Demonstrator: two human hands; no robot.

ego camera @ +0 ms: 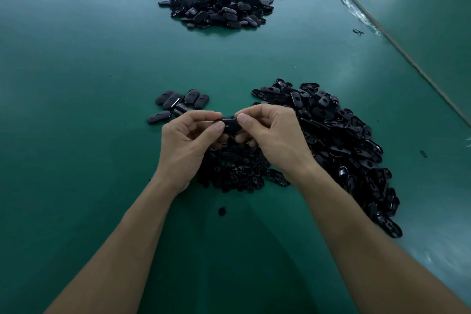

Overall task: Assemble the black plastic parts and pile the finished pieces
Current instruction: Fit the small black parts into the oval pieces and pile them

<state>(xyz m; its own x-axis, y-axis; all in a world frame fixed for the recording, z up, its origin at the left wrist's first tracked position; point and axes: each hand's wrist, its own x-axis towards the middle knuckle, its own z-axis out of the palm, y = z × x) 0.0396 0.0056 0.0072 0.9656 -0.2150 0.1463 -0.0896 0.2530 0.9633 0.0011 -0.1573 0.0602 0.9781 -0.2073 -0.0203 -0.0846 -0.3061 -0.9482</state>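
1. Hands. I read the left hand [190, 132] and the right hand [270, 130] as brought together above the middle of the green table [76, 84]. Both pinch one black plastic part [230, 122] between thumb and curled fingers. The left hand takes its left end and the right hand its right end. The part is held clear of the table surface, with its long side roughly level.

2. Supply. Directly below the hands lies a flat heap of small black inserts [234, 168], partly hidden by the hands and wrists. To the right, a long pile of glossy oval shells [339, 135] meets that heap. It runs from beyond the right hand down beside the right forearm.

3. Output. Just beyond the left hand, a small group of matte oval pieces [178, 103] lies on the table, some overlapping. Well apart, at the far side, sits a larger mound of matte pieces [219, 2], with single pieces loose at its left and right.

4. Other. One small stray piece [222, 211] lies alone between the two forearms. A taped seam [356, 13] runs along the table's right side. I cannot tell whether the held part is snapped together.
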